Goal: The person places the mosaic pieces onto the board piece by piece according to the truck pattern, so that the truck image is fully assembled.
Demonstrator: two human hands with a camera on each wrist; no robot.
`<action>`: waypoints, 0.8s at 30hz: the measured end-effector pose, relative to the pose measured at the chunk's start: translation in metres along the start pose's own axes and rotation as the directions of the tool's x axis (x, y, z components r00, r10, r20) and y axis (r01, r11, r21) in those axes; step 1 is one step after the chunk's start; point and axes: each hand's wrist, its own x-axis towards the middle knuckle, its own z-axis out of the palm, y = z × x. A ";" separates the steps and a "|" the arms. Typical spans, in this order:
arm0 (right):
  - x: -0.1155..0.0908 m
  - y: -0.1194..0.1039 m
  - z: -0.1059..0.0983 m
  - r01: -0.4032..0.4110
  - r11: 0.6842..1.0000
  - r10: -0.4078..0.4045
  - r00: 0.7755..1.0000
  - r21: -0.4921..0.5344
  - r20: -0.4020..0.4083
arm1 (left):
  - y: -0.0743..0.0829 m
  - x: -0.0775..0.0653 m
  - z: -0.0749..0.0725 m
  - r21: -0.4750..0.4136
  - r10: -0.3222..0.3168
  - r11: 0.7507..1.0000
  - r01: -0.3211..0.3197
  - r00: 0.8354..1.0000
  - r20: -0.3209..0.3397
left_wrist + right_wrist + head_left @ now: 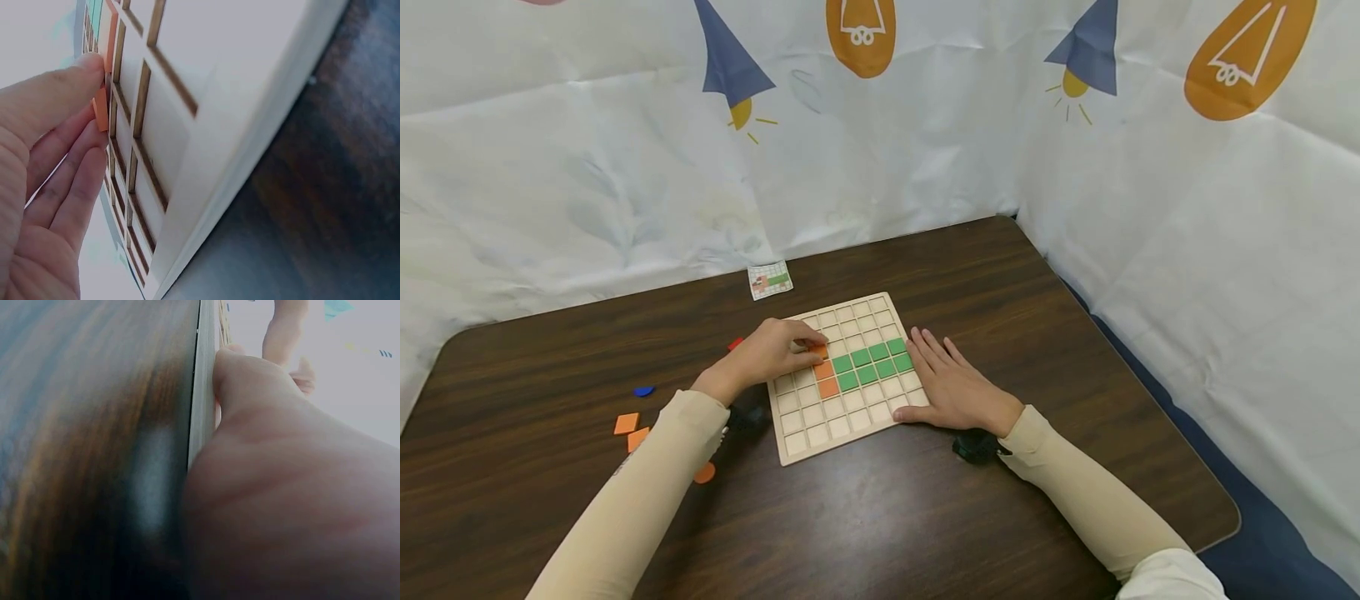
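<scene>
A pale wooden grid board (pixel 808 440) lies on the table, with two rows of green square tiles (pixel 868 374) in its cells. Left of the green ones sit two orange tiles (pixel 827 388) in a column. My left hand (pixel 767 354) pinches another orange square tile (pixel 100 111) between thumb and fingers, right at the cell above that column. My right hand (pixel 955 387) rests along the board's right edge with fingers straight, its thumb at the lower right rim. In the right wrist view the palm fills much of the picture beside the board's edge.
Loose orange squares (pixel 627 423), an orange round piece (pixel 704 473), a blue piece (pixel 643 391) and a red piece (pixel 735 342) lie left of the board, partly behind my left arm. A small pattern card (pixel 770 281) lies at the table's back edge, by the white printed curtain (pixel 647 183).
</scene>
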 end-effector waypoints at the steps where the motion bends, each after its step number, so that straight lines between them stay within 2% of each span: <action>1: 0.000 0.000 0.000 -0.001 1.000 0.001 1.000 0.000 -0.001 | 0.000 0.000 0.000 -0.003 -0.001 1.000 0.001 1.000 0.001; 7: 0.000 0.001 0.001 -0.004 1.000 0.004 1.000 -0.001 -0.001 | -0.001 -0.001 0.001 -0.015 -0.003 1.000 0.003 1.000 0.000; 18: 0.000 0.000 0.001 0.004 1.000 -0.004 1.000 -0.004 -0.010 | -0.001 -0.001 0.003 0.019 0.011 1.000 -0.011 1.000 -0.012; 24: 0.001 0.001 0.002 0.001 1.000 -0.001 1.000 -0.009 -0.009 | -0.001 -0.001 0.003 0.023 0.040 0.999 -0.040 0.999 -0.027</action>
